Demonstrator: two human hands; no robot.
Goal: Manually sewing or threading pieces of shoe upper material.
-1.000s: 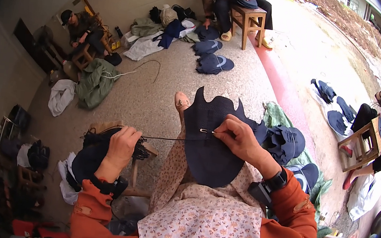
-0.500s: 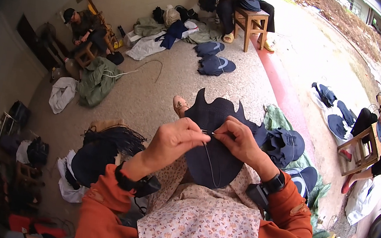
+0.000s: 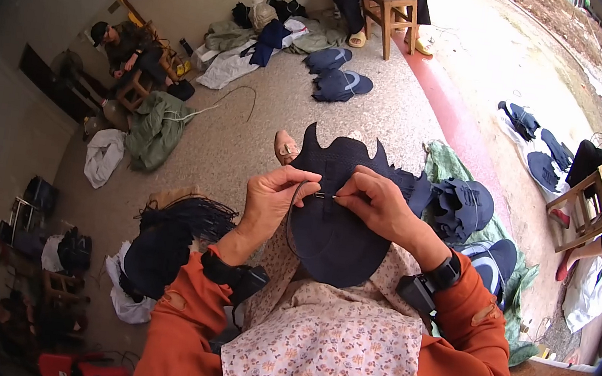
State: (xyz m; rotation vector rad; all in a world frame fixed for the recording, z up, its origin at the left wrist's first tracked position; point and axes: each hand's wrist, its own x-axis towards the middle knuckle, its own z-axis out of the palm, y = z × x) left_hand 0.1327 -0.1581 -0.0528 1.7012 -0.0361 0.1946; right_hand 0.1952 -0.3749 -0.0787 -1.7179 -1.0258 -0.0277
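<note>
A dark navy shoe upper (image 3: 339,246) lies across my lap, its rounded end towards me and its pointed tabs away from me. Over its middle, my left hand (image 3: 277,192) is closed in a pinch on a thin grey cord (image 3: 291,221), which curves down along the upper's left side. My right hand (image 3: 375,202) pinches one end of a slim, shiny metallic piece (image 3: 324,196) that bridges the gap between my fingertips. Its exact kind is too small to make out.
More navy uppers (image 3: 462,209) sit on green cloth (image 3: 441,161) at my right. Dark laces (image 3: 198,216) hang in a bundle at my left. Two more uppers (image 3: 341,85) lie ahead on the floor. Several people work nearby, one beside a wooden stool (image 3: 390,17).
The cord's loop has shifted from hanging over the upper to its left side. My left hand's fingers have risen slightly, and the view has tilted a little.
</note>
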